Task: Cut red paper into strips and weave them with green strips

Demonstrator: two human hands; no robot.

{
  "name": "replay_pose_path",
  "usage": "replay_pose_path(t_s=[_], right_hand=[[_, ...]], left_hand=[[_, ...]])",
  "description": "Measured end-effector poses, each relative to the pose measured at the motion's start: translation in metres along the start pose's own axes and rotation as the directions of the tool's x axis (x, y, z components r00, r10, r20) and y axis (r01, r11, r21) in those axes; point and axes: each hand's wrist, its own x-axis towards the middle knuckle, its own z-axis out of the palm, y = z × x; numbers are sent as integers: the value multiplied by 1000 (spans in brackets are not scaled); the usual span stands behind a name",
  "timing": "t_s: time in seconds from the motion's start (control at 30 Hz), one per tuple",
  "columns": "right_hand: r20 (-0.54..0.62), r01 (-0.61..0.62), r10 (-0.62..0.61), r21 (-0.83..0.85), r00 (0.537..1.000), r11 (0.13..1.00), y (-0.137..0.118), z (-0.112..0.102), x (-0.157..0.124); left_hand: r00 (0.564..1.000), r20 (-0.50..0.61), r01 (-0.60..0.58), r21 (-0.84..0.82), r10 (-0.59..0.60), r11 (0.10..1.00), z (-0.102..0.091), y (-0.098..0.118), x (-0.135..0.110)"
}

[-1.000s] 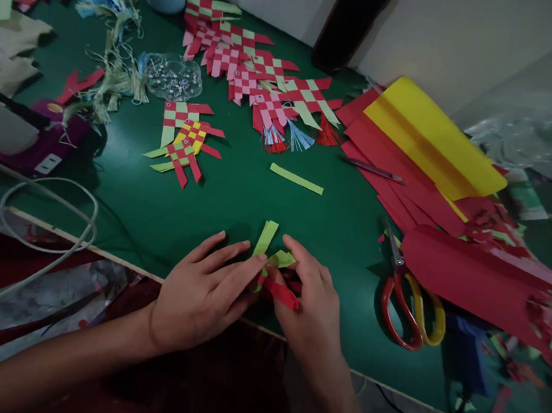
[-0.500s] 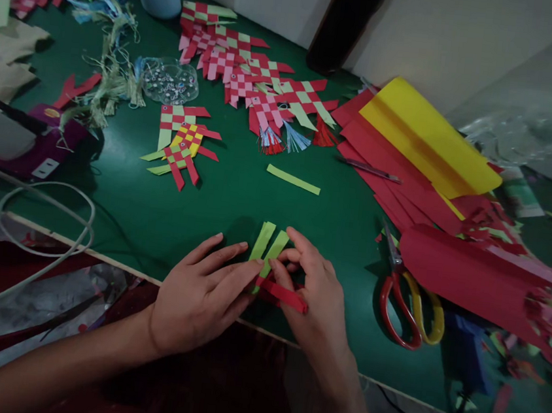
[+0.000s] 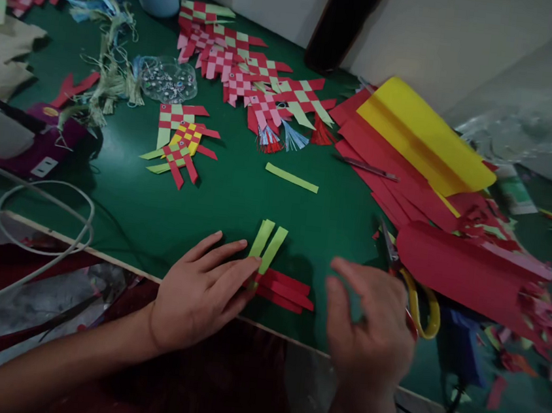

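Green and red paper strips (image 3: 271, 251), crossed and folded into each other, lie at the table's front edge. My left hand (image 3: 202, 291) grips them at the crossing, thumb on top and two fingers stretched out to the side. Two green ends point away from me, and several red ends fan to the right. Its fingers hide part of the weave. My right hand (image 3: 369, 325) is apart from the paper, slightly blurred, thumb and forefinger spread with nothing between them. It is beside the scissors (image 3: 414, 300), which have red and yellow handles, and covers part of the red one.
A loose green strip (image 3: 291, 178) lies beyond the hands. Woven paper fish (image 3: 241, 65) are heaped at the back, with a few more (image 3: 181, 141) nearer. Red sheets (image 3: 456, 271), a yellow sheet (image 3: 424, 133) and scraps cover the right. A white cable (image 3: 89, 226) loops at left.
My right hand has let go of the paper strips and moved right, to the scissors. The red ends now lie spread on the table. My left hand has stayed in place.
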Motion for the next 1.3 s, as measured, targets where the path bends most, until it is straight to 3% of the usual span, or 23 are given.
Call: replay_pose_path(t_s=[0.1,0.2,0.57,0.87,1.3], right_hand=[[222,124,-133,55,966,991,-16,3,-11],[298,102,-107,35,948,994,-27,12,-19],[287,40,-47,33,957,999,-26,19,-26],[290,46,-41,-9,956,999,-33,18,-21],[293,35,-50,57,955,998,-40,28,-14]], left_hand=[[1000,-26,8,15,-8,1000,1,1,0],[1000,-18,0,23,0,1000,2,0,-1],[1000,-18,4,37,-4,999,4,1,-1],[984,173,-13,-88,28,996,-14,-8,1],[992,120,38,-108,-25,993,-8,-7,1]])
